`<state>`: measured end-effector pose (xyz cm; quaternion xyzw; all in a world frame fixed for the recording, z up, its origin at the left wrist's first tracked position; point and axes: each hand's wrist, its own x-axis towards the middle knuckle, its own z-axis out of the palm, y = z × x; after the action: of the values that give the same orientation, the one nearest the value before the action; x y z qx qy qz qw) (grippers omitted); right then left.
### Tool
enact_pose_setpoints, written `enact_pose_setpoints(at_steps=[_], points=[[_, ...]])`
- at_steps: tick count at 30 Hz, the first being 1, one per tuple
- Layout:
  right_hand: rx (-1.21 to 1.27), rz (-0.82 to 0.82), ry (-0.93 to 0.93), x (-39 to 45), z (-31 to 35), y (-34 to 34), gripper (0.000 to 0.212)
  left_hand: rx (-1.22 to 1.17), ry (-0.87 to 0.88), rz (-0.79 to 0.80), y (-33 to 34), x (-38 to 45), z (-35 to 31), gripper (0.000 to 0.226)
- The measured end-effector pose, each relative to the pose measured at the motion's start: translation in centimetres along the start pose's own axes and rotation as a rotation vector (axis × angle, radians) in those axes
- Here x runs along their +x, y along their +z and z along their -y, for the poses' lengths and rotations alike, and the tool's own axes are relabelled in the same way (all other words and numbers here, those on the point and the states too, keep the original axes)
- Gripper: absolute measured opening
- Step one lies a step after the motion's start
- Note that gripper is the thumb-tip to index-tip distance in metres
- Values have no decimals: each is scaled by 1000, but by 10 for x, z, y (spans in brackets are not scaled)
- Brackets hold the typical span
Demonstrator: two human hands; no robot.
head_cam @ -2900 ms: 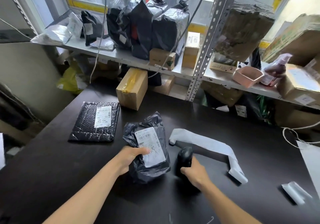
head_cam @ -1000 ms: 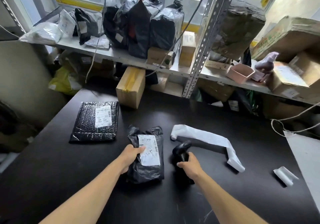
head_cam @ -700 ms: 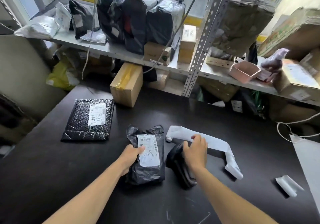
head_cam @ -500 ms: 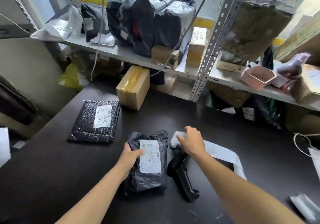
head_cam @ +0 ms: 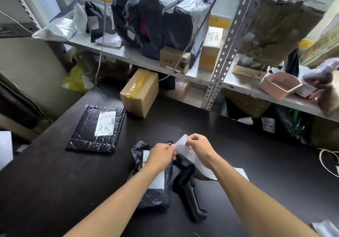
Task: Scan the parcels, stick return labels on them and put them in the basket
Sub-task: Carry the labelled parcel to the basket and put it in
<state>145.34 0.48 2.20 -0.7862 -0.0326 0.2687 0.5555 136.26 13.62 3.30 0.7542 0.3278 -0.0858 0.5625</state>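
Fingers of both hands pinch the raised end of the white label strip [head_cam: 185,149]: the left hand [head_cam: 161,154] holds its near edge between thumb and curled fingers, and the right hand [head_cam: 199,146] grips the top edge just beside it. The strip runs back under the right forearm to the dark surface [head_cam: 45,181], where its other end lies flat. Beneath the left hand lies the black poly parcel [head_cam: 156,194], its white shipping label facing up and partly hidden by the wrist. Just right of that parcel, the black scanner [head_cam: 189,192] lies on its side, touching neither hand. Farther left on the surface sits a black bubble mailer [head_cam: 88,132] with a label, and behind it a taped cardboard box [head_cam: 139,93]. A metal shelf [head_cam: 128,53] behind carries bagged parcels and small boxes.
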Motion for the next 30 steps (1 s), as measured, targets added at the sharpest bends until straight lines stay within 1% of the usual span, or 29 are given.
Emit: enact_pose_setpoints(at_steps=[2, 3, 4, 5, 7, 8, 9, 10, 12, 13, 14, 16, 17, 18, 20, 22, 25, 28, 30], points=[[71, 31, -62, -13, 8, -4, 17, -198, -262, 161, 8, -5, -10, 55], [79, 56, -86, -19, 11, -6, 18, -316, -341, 214, 11, -5, -12, 60], [77, 90, -101, -26, 13, -9, 16, -472, -389, 242, 13, -4, -12, 61], [67, 123, -99, -31, 13, -11, 14, -648, -409, 252, 15, -4, -12, 55], [37, 176, -55, -40, 7, -17, 14, -945, -358, 204, 17, 1, -11, 31], [25, 193, -14, -43, 3, -20, 16, -1001, -307, 158, 18, 3, -11, 20], [20, 203, 35, -45, -2, -23, 18, -1016, -251, 130, 19, 3, -12, 14], [15, 209, 61, -46, -6, -25, 16, -1004, -195, 112, 21, 2, -12, 14], [-50, 186, 20, -48, -9, -26, 11, -963, -99, 78, 24, -1, -13, 17], [-84, 166, -29, -47, -9, -25, 16, -917, -52, 45, 24, -3, -13, 19], [-97, 141, -76, -48, -9, -25, 19, -814, 5, -16, 24, -5, -11, 23], [-109, 89, -136, -49, -7, -22, 22, -442, 148, -194, 23, -6, -7, 33], [-126, 72, -157, -49, -7, -21, 22, -244, 237, -263, 21, -8, -5, 34], [-152, 58, -176, -49, -5, -20, 24, -94, 344, -299, 19, -10, -4, 30], [-215, 50, -230, -50, -2, -16, 29, 72, 536, -274, 16, -12, -3, 17], [-283, 55, -269, -51, 2, -14, 25, 161, 651, -230, 13, -12, -1, 8], [-378, 52, -296, -52, 4, -12, 23, 239, 731, -200, 7, -9, 1, 13], [-502, 86, -326, -55, 10, -12, 25, 343, 782, -207, 2, -9, 0, 15], [-606, 116, -356, -59, 14, -13, 25, 412, 807, -208, -1, -8, 0, 20]])
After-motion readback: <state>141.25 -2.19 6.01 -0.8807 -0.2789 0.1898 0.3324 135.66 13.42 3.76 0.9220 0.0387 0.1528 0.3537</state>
